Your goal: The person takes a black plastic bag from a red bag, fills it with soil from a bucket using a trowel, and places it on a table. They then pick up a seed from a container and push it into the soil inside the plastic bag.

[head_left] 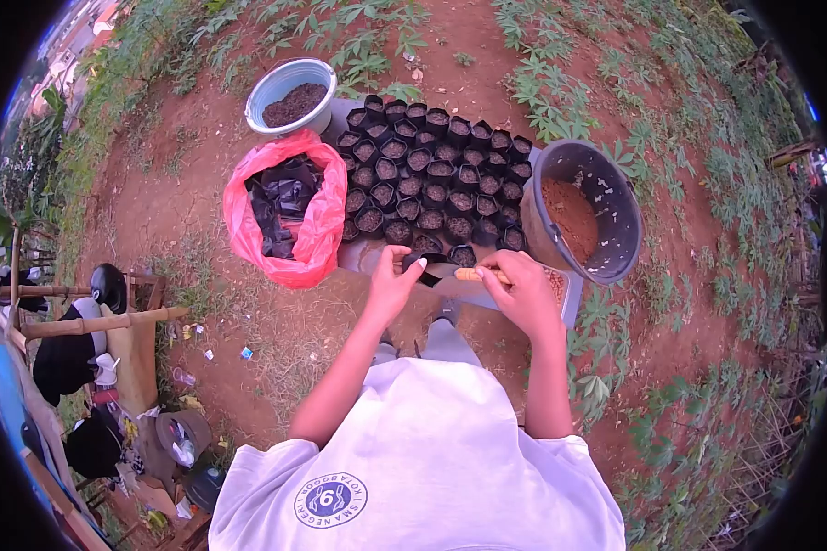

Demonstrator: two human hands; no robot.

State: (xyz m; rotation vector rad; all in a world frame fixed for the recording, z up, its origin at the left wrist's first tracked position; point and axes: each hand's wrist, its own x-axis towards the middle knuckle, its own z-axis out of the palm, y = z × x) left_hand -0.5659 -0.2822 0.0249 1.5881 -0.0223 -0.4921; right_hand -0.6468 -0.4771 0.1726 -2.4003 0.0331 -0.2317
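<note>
My left hand (396, 281) is closed in a pinch at the near edge of the potted rows, on what looks like a small black planting bag (413, 263). Closed around an orange-tan handle, my right hand (516, 286) holds a small hand tool (469, 274). The tool's dark end points toward my left hand, and its exact shape is hard to make out. Just beyond both hands stand several rows of black planting bags (430, 219) filled with dark soil, packed closely on a grey board.
A black bucket (627, 230) of reddish-brown soil stands at the right. To the left sit a pink plastic bag (246, 241) holding black bags and a light-blue basin (255, 108) of dark soil. A bamboo bench (110, 326) with belongings is farther left. Leafy plants border the ground.
</note>
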